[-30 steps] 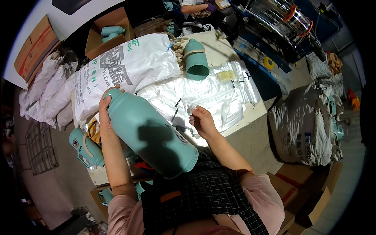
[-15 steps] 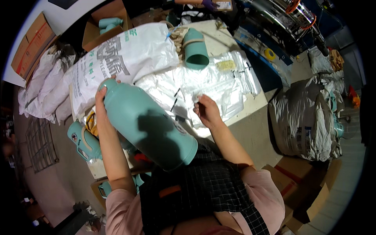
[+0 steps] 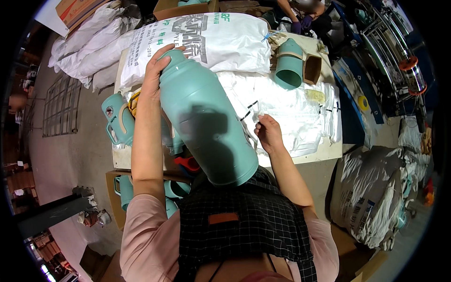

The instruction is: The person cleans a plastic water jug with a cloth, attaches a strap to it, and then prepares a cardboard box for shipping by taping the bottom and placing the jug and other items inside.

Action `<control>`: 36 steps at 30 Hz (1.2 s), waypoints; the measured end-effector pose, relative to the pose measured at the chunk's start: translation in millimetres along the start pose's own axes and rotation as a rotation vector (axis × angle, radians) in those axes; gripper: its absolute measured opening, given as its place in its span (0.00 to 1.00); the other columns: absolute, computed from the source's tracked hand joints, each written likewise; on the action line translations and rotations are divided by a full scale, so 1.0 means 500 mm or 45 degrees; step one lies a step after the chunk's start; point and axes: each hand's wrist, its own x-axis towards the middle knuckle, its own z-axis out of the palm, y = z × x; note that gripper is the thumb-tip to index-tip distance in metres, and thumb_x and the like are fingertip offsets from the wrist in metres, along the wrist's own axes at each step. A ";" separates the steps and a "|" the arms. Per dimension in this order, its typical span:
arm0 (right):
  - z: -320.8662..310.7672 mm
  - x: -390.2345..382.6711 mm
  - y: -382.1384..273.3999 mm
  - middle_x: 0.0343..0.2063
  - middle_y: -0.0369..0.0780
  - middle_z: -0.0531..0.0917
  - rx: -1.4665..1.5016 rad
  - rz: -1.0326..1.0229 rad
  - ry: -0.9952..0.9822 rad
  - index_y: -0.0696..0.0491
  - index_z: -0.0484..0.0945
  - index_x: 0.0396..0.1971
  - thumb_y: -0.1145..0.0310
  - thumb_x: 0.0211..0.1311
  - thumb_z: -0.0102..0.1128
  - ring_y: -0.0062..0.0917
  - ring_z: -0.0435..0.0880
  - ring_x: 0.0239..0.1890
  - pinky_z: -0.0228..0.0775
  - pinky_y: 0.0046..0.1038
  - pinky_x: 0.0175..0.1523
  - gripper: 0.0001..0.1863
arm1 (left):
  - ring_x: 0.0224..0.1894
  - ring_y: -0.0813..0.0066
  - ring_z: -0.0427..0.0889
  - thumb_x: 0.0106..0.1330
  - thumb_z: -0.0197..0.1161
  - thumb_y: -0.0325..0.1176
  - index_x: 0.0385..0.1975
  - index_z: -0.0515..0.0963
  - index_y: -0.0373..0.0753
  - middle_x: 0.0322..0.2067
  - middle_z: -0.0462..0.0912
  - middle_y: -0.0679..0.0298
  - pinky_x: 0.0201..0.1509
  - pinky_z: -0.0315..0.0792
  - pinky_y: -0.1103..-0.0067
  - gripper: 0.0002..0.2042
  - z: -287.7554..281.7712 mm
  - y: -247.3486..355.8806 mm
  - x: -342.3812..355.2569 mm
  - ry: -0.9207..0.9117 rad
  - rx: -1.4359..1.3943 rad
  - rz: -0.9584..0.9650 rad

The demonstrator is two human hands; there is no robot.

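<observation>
Teal flask point(image 3: 211, 113) tilted, L hand point(image 3: 155, 70) gripping neck point(image 3: 175, 58); R hand point(image 3: 269, 132) pinching sm. whitish bit point(image 3: 260, 116).

We log the large flask point(image 3: 209, 122): pale teal, darkened by shadow midway. Open shell point(image 3: 289, 66): same teal, beige band point(image 3: 290, 55). Jug point(image 3: 115, 115) at left repeats both colours. Apron point(image 3: 249, 235) black with a white grid, brown patch point(image 3: 223, 218). Sleeves point(image 3: 148, 235) pale pink. Plump sack point(image 3: 225, 47) white, printed grey and green. Tape roll point(image 3: 360, 102) yellow; co-worker's gloves point(image 3: 307, 21) purple. By the right hand point(image 3: 270, 134) we read a scrap point(image 3: 260, 116) as whitish, too small for certainty.
</observation>
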 end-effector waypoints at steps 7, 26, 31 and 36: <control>0.069 0.062 -0.028 0.40 0.43 0.82 -0.894 -0.307 -0.135 0.64 0.74 0.50 0.73 0.58 0.62 0.23 0.80 0.42 0.73 0.24 0.48 0.20 | 0.49 0.65 0.80 0.59 0.67 0.36 0.59 0.68 0.32 0.55 0.75 0.47 0.52 0.77 0.74 0.29 0.003 0.010 0.012 -0.001 0.415 -0.095; -0.026 -0.102 -0.399 0.40 0.42 0.82 -0.504 -0.852 0.213 0.60 0.72 0.51 0.61 0.54 0.67 0.26 0.80 0.42 0.73 0.25 0.49 0.28 | 0.36 0.63 0.82 0.64 0.61 0.30 0.46 0.74 0.34 0.34 0.82 0.55 0.41 0.74 0.74 0.13 0.271 -0.315 -0.071 -0.193 0.952 -0.083; -0.200 -0.075 -0.401 0.48 0.50 0.81 -0.190 -0.898 0.444 0.57 0.67 0.55 0.73 0.48 0.69 0.33 0.81 0.49 0.71 0.32 0.58 0.32 | 0.41 0.54 0.79 0.56 0.67 0.32 0.41 0.77 0.38 0.38 0.79 0.56 0.45 0.75 0.68 0.14 0.306 -0.461 -0.037 -0.919 1.481 0.805; -0.280 -0.036 -0.394 0.42 0.44 0.82 -0.674 -1.073 0.609 0.58 0.66 0.50 0.70 0.36 0.76 0.29 0.79 0.47 0.69 0.32 0.57 0.37 | 0.47 0.62 0.76 0.65 0.61 0.41 0.42 0.74 0.36 0.43 0.77 0.57 0.52 0.69 0.73 0.14 0.343 -0.637 0.194 -0.844 1.153 -0.034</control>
